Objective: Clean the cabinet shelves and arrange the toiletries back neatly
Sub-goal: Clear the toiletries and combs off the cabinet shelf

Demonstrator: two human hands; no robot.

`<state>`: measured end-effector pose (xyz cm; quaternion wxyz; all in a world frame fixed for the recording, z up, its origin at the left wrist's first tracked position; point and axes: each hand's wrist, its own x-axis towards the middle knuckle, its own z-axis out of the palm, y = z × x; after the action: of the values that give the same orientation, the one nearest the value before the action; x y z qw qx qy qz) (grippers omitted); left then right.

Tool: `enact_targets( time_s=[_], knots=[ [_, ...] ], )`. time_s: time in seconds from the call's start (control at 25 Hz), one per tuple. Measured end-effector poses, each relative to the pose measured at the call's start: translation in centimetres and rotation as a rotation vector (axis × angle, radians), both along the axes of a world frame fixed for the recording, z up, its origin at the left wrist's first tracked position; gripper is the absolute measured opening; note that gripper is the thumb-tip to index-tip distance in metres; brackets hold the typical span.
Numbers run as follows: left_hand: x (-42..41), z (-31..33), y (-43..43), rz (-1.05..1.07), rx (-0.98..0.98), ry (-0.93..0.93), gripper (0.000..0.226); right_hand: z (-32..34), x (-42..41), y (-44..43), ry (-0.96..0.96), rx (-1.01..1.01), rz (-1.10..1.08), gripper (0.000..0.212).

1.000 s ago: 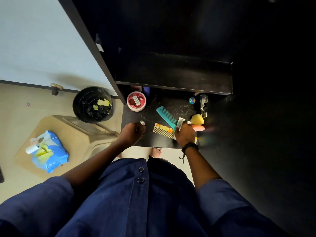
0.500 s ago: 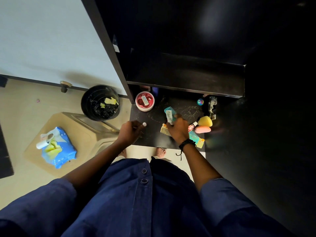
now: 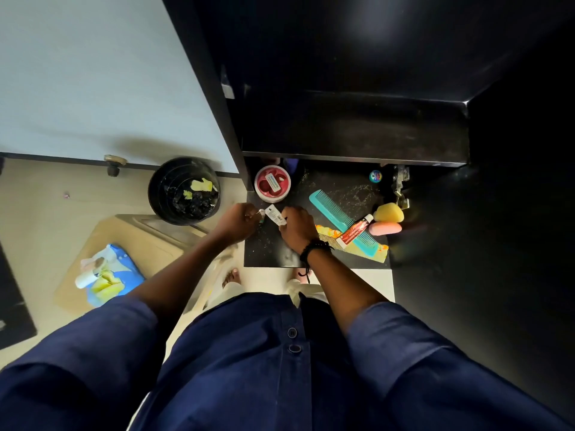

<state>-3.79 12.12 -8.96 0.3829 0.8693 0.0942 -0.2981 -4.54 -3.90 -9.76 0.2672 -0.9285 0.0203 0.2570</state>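
Nearby, right grip [image 3: 295, 226] holds white tube [image 3: 275, 214]; left grip [image 3: 239, 221] pinches small item [image 3: 261, 213].

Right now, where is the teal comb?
In the head view, the teal comb lies slantwise on the dark shelf, right of the right hand, a red tube across its near end.

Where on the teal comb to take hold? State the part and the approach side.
Take the teal comb by its bare upper-left end, from above and the left. It lies flat and diagonal, and the red tube lies across its lower-right half.
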Motion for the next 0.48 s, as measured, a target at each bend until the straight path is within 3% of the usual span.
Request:
enact_targets(
  time_s=[0.28, 0.48],
  knots=[
    [0.9, -0.7, 0.0, -0.037, 0.032, -0.047, 0.032, 0.1, -0.8, 0.9, 0.015, 0.135, -0.09, 0.039],
    [1.3, -2.2, 0.9, 0.064, 0.007, 0.045, 0.014, 0.8, -1.4, -0.3, -0.133, 0.034, -0.33, 0.034]
  ],
)
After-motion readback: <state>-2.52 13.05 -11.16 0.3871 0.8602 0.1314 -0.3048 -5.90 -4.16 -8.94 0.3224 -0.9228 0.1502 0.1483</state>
